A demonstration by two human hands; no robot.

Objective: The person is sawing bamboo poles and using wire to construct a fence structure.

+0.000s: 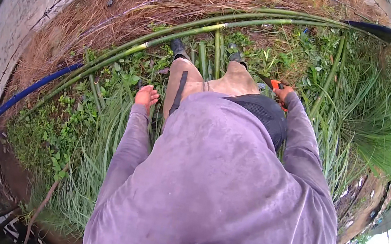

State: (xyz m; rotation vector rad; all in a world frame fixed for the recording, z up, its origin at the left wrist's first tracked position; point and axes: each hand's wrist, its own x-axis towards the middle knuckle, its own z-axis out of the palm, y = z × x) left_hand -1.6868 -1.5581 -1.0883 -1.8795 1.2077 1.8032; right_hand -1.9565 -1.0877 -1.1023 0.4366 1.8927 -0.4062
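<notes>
The orange-handled cutting tool [275, 84] is sitting at the person's right side, near the thigh, its dark blade [265, 80] pointing inward toward the trousers [237, 83]. The right hand [283, 94] is gripping the handle; the left hand [146, 97] is hanging loosely open, seemingly holding nothing, above the long grass [107, 146]. Green poles [258, 23] are lying just beyond the boots [179, 47], with a blue pipe [30, 86] running farther left. For safe handling, I'd be gripping firmly, angling the tip away from the leg and minding my footing.

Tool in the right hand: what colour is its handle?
The handle is mostly orange; head view.
</notes>
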